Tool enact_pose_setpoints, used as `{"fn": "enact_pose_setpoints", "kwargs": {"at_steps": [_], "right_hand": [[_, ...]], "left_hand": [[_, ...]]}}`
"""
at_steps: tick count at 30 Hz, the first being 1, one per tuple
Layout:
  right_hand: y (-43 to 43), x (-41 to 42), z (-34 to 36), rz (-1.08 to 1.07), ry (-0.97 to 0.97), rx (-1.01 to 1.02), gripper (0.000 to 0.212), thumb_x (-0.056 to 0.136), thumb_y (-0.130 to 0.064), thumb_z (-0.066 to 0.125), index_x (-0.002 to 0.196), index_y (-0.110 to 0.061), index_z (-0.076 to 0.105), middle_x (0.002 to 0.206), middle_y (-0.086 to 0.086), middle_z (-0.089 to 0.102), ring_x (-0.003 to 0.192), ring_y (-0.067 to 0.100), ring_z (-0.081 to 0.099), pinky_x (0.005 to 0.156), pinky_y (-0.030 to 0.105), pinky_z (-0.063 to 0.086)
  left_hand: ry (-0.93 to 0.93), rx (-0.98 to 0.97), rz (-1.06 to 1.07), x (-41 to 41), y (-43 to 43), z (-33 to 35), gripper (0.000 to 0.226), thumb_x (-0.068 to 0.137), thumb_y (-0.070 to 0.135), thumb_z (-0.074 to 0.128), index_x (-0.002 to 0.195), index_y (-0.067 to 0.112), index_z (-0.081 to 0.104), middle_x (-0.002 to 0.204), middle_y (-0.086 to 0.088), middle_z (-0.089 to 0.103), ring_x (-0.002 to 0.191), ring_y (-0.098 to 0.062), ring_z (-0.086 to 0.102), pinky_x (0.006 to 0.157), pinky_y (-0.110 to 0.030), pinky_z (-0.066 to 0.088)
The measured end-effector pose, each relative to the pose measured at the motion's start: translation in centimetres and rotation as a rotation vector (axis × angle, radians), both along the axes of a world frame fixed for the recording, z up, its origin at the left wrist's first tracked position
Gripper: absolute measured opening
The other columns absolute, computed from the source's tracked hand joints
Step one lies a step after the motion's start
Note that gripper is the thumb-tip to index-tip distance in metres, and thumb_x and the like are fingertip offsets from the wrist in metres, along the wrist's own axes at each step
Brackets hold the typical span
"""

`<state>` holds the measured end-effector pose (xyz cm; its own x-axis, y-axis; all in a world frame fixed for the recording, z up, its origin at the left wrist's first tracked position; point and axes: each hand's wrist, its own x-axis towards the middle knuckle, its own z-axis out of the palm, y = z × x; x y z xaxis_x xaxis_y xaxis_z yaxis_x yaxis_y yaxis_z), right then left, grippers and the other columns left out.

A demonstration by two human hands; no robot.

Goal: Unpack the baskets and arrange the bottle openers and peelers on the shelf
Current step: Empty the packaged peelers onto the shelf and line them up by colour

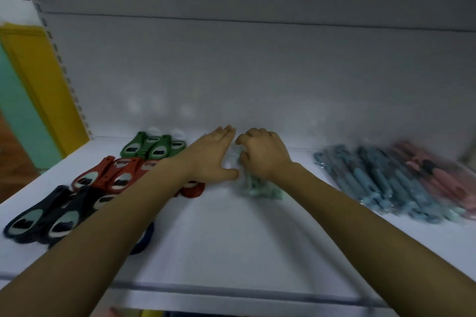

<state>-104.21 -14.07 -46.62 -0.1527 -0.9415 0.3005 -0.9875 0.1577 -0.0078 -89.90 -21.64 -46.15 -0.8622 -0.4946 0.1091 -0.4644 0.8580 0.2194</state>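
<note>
At the far left a yellow panel (38, 80) edges the white shelf (231, 239), and along that side the bottle openers lie in colour groups: navy bottle openers (43, 219) at the front, red bottle openers (116, 175) behind them, green bottle openers (152, 148) nearest the back wall. The left hand (211, 157) lies flat with its fingers straight and together, its thumb against a bundle of mint-green peelers (257, 185) in the middle of the shelf. The right hand (262, 154) has its fingers curled over the top of that bundle. The peelers look light, and their clear wrappers look slippery, so I'd expect them to slide apart unless hemmed in from both sides, as the two hands are doing. Holding them across the middle seems safest. To the right, well apart, lie bagged blue peelers (381, 183) and, beyond them, pink peelers (443, 180). The red openers sit close under the left wrist and could get nudged.
</note>
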Motion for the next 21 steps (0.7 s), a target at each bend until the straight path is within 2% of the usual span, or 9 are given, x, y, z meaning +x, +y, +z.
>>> {"fn": "enact_pose_setpoints", "kwargs": {"at_steps": [3,7,11,15,18,21], "right_hand": [[3.3,-3.1,0.2,-0.146,-0.059,-0.037,0.047,0.091,-0.027,0.051,0.137,-0.018,0.045,0.136,0.009,0.048,0.119,0.027,0.046,0.096,0.033,0.034],[8.8,-7.5,-0.7,-0.353,-0.132,-0.075,0.048,0.094,-0.027,0.047,0.140,-0.015,0.040,0.140,0.011,0.043,0.123,0.030,0.043,0.098,0.037,0.039],[14.4,-11.0,-2.2,-0.554,-0.172,-0.141,0.042,0.093,-0.024,0.047,0.133,-0.013,0.047,0.134,0.011,0.049,0.120,0.031,0.047,0.094,0.038,0.039],[19.8,-14.1,-3.8,-0.706,-0.217,-0.342,0.034,0.094,-0.017,0.046,0.126,-0.009,0.055,0.126,0.014,0.058,0.117,0.032,0.050,0.096,0.039,0.039],[23.5,-16.1,-4.6,-0.709,-0.397,-0.529,0.028,0.098,-0.013,0.043,0.118,-0.009,0.062,0.123,0.012,0.062,0.112,0.029,0.055,0.096,0.041,0.044],[25.1,-16.2,-5.2,-0.492,-0.455,-0.445,0.023,0.091,-0.002,0.043,0.089,-0.004,0.066,0.093,0.013,0.069,0.084,0.029,0.061,0.078,0.044,0.048]], "left_hand": [[0.121,0.041,-0.107,-4.2,2.2,-0.1,0.092,0.088,0.042,0.061,0.151,0.010,0.003,0.160,-0.008,0.004,0.147,-0.020,0.004,0.112,-0.021,0.003],[0.279,0.171,-0.248,-10.5,7.0,-1.2,0.080,0.086,0.022,0.064,0.149,0.005,0.017,0.156,-0.012,0.022,0.142,-0.023,0.022,0.104,-0.009,0.009],[0.316,0.275,-0.350,-16.1,11.6,-3.4,0.067,0.089,0.013,0.059,0.146,0.001,0.024,0.153,-0.015,0.028,0.141,-0.025,0.028,0.110,-0.018,0.016],[0.369,0.276,-0.474,-20.7,15.1,-4.7,0.058,0.093,0.012,0.052,0.145,0.004,0.030,0.154,-0.010,0.026,0.143,-0.019,0.022,0.113,-0.017,0.009],[0.391,0.240,-0.546,-24.0,17.0,-4.9,0.053,0.096,0.021,0.049,0.146,0.010,0.033,0.155,-0.005,0.025,0.144,-0.017,0.018,0.114,-0.021,0.008],[0.305,0.085,-0.586,-26.3,17.8,-4.9,0.053,0.098,0.035,0.043,0.147,0.020,0.031,0.158,0.003,0.020,0.146,-0.014,0.009,0.118,-0.035,0.006]]}}
